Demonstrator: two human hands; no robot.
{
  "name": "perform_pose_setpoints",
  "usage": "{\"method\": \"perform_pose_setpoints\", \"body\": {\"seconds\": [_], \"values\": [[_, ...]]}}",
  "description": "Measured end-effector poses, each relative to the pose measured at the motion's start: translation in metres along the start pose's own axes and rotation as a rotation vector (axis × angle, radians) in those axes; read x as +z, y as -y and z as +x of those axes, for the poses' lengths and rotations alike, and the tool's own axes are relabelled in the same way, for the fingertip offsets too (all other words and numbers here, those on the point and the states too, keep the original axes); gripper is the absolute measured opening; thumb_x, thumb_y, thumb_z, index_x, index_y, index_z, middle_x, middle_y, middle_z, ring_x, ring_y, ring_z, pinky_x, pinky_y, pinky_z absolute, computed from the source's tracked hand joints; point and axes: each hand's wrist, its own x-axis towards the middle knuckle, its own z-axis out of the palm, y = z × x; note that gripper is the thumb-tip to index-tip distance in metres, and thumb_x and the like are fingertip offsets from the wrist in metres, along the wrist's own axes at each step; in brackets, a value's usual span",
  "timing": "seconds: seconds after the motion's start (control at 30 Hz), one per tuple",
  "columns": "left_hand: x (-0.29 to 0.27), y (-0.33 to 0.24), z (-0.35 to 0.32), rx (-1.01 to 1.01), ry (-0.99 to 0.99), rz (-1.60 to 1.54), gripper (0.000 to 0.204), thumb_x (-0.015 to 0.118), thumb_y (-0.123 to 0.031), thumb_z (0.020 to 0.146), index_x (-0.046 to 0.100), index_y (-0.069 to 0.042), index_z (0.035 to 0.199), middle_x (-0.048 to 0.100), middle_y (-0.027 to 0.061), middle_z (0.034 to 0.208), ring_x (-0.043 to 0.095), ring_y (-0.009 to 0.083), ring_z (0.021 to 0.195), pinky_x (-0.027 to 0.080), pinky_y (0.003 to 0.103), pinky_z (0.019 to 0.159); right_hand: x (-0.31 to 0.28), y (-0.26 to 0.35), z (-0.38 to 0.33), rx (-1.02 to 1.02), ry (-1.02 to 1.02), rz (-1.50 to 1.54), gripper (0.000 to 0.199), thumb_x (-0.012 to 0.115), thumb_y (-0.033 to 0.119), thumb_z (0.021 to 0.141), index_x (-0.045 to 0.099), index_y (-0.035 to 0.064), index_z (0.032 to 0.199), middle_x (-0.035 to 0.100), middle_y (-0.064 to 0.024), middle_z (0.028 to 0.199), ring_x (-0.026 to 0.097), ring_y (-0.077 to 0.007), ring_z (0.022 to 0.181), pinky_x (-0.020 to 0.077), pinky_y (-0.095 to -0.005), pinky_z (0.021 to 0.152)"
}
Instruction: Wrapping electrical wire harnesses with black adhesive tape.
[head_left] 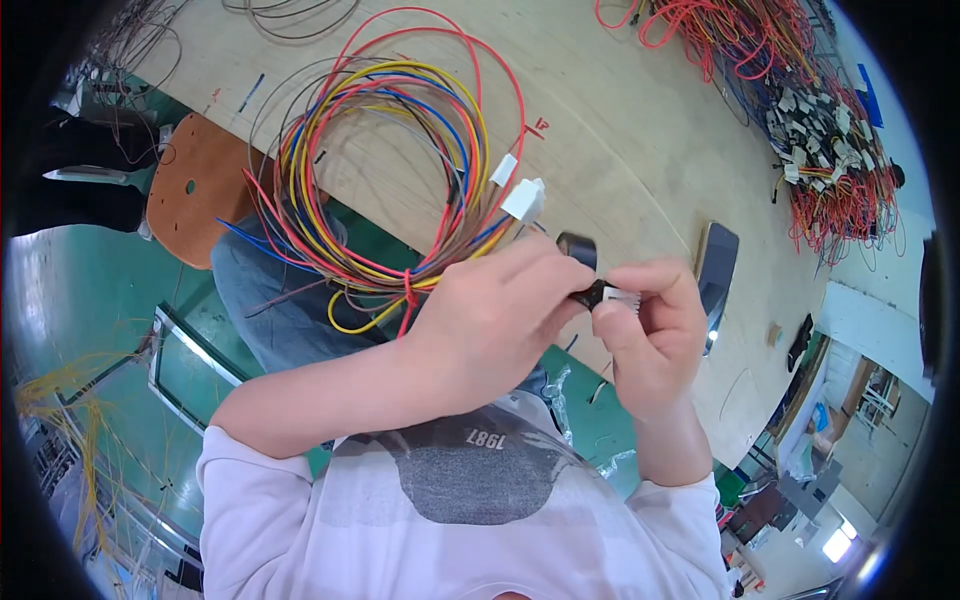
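My left hand is closed around a roll of black tape, whose ring shows above the fingers. Between thumb and forefinger, my right hand pinches a small white connector. A short black piece, perhaps tape or wire, bridges the two hands at the connector's left end. Beyond the left hand lies a large coil of red, yellow, blue and brown wires, tied with a red wire at its near side. A white plug and a white tag sit at the coil's right side.
The wooden table carries a dark phone right of my hands. Bundles of red wires with white connectors are heaped at the far right. An orange stool and a metal frame stand at the left.
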Motion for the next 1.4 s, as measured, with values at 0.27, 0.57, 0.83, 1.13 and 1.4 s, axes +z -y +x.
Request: {"method": "perform_pose_setpoints", "body": {"seconds": [0.27, 0.57, 0.83, 1.13, 1.4], "values": [[-0.005, -0.005, -0.008, -0.049, -0.021, -0.052, 0.023, 0.063, 0.005, 0.07, 0.06, 0.001, 0.093, 0.055, 0.0078, 0.064, 0.052, 0.0164, 0.054, 0.041, 0.027, 0.049, -0.007, -0.014, 0.004, -0.314, 0.02, -0.231, 0.027, 0.061, -0.005, 0.077, 0.048, 0.0006, 0.1, 0.052, -0.0082, 0.093, 0.052, -0.0105, 0.08, 0.0432, -0.0219, 0.07], [-0.027, -0.001, 0.019, -0.968, 0.477, -0.786, 0.056, 0.047, -0.032, 0.09, 0.025, 0.004, 0.128, 0.058, 0.0089, 0.082, 0.057, 0.0126, 0.064, 0.044, 0.024, 0.056, -0.014, -0.014, 0.01, -0.449, 0.195, -0.409, 0.029, 0.062, -0.005, 0.075, 0.048, 0.0026, 0.1, 0.054, -0.0119, 0.089, 0.055, -0.016, 0.074, 0.0431, -0.0249, 0.063], [-0.023, -0.001, 0.015, -1.019, 0.254, -1.135, 0.036, 0.066, -0.022, 0.08, 0.048, -0.003, 0.104, 0.057, 0.0036, 0.088, 0.056, 0.0105, 0.074, 0.044, 0.022, 0.061, -0.006, -0.003, 0.006, -0.406, 0.086, -0.461, 0.026, 0.063, -0.006, 0.072, 0.047, 0.0013, 0.091, 0.054, -0.0076, 0.078, 0.051, -0.0085, 0.066, 0.0389, -0.0204, 0.056], [-0.012, -0.007, -0.006, 0.096, 0.047, -0.539, 0.069, 0.083, -0.013, 0.055, 0.034, -0.007, 0.104, 0.047, 0.0152, 0.097, 0.05, 0.0159, 0.081, 0.042, 0.025, 0.065, -0.004, 0.024, 0.006, 0.077, -0.102, -0.114, 0.015, 0.057, -0.009, 0.072, 0.049, -0.0001, 0.081, 0.055, -0.0048, 0.075, 0.051, -0.0062, 0.058, 0.0391, -0.0185, 0.051], [-0.017, -0.007, 0.022, -0.556, 0.298, -0.781, 0.053, 0.064, 0.0, 0.074, 0.033, -0.008, 0.117, 0.043, 0.0009, 0.077, 0.039, 0.0034, 0.06, 0.033, 0.017, 0.053, -0.007, 0.019, 0.009, -0.157, -0.1, -0.354, 0.019, 0.056, -0.01, 0.071, 0.05, -0.0019, 0.087, 0.056, -0.0055, 0.077, 0.055, -0.0081, 0.061, 0.0439, -0.0189, 0.053]]}}
